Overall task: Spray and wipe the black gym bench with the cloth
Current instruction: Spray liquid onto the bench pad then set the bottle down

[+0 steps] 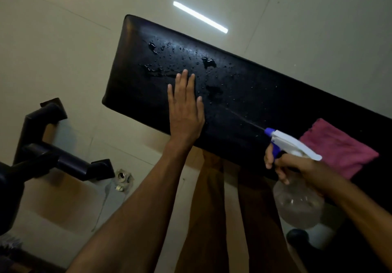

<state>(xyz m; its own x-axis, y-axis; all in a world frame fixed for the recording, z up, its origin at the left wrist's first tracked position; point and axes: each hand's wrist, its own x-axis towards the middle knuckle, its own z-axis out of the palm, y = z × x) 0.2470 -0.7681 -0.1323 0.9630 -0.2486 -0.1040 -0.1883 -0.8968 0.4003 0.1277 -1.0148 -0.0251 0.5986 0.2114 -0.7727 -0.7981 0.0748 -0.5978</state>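
The black padded gym bench (244, 94) runs from upper left to right, with water droplets and small puddles on its left half. My left hand (185, 107) lies flat on the pad near its front edge, fingers together and holding nothing. My right hand (297, 166) grips a clear spray bottle (297, 200) with a white and blue trigger head, its nozzle aimed left across the pad. A thin jet leaves the nozzle. A folded pink cloth (343, 147) rests on the bench just right of the bottle.
Black frame tubes of another gym machine (55, 152) stand on the floor at left. A small floor drain (124, 178) sits below the bench's front edge. My legs in brown trousers (212, 219) stand against the bench. Pale tiled floor (63, 39) surrounds it.
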